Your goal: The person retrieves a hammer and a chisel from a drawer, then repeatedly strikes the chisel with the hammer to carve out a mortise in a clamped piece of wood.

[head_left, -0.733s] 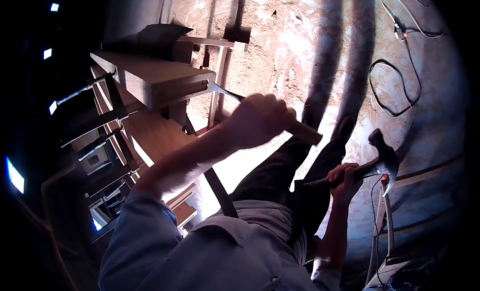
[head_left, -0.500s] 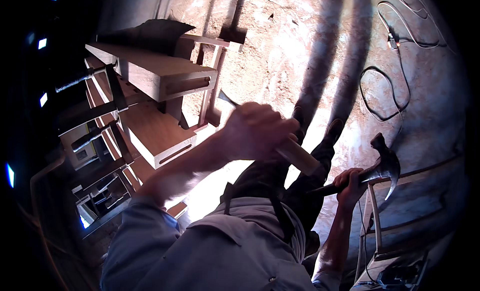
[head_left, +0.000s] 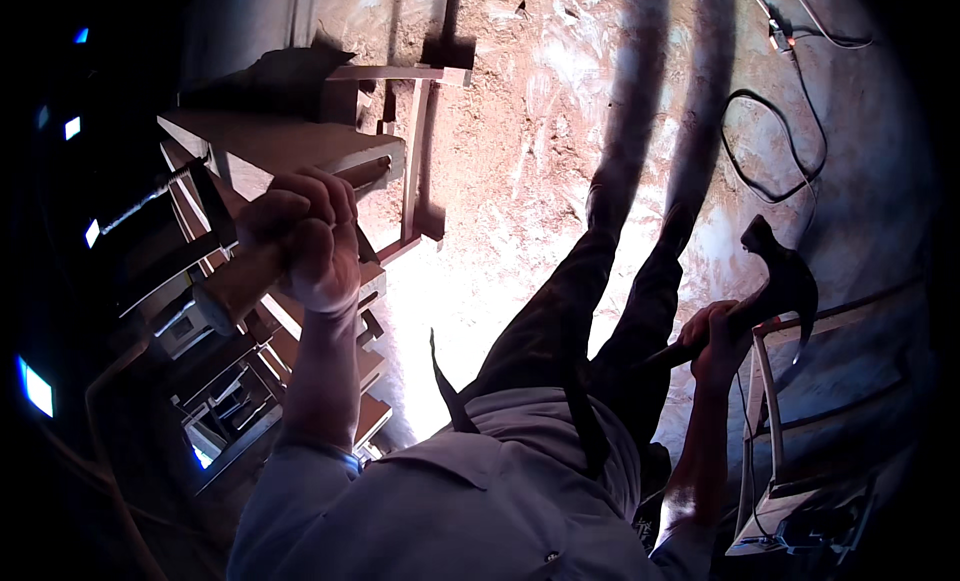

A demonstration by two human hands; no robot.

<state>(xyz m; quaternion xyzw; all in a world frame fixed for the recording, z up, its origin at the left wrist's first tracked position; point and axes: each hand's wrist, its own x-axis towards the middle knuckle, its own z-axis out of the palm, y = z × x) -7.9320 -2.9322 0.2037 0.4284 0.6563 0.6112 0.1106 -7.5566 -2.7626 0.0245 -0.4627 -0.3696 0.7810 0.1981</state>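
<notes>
Head view: A round, pale wooden tool handle point(head_left: 238, 287) rests in the left hand point(head_left: 312, 239) of a person at the left of the scene, fingers curled tightly around it. Its blunt butt juts toward the near left; the tool's working end is hidden by the hand. Just beyond, a thick, pale-brown wooden beam point(head_left: 265, 139) presents a slotted end to the right; whether hand or tool touches it cannot be told.

At right, the right hand point(head_left: 712, 336) is closed around the dark shaft of a black claw hammer point(head_left: 780, 286) with a curved metal head, held beside dark-trousered legs point(head_left: 548, 316) and well apart from the beam.

Good handling, by the look of it, calls for a firm left grip, a steady wrist and knuckles clear of the butt, with the hammer kept away while the left hand finds its angle. An unblocked sightline to the hidden end would help too, since the hand overlaps the beam from this viewpoint.

Left of the hand stands a dark metal bar clamp point(head_left: 212, 203). Farther right, a looped black cable point(head_left: 776, 200) lies on the mottled pinkish-brown floor point(head_left: 540, 131), with a slim wooden frame point(head_left: 765, 381) at near right.
</notes>
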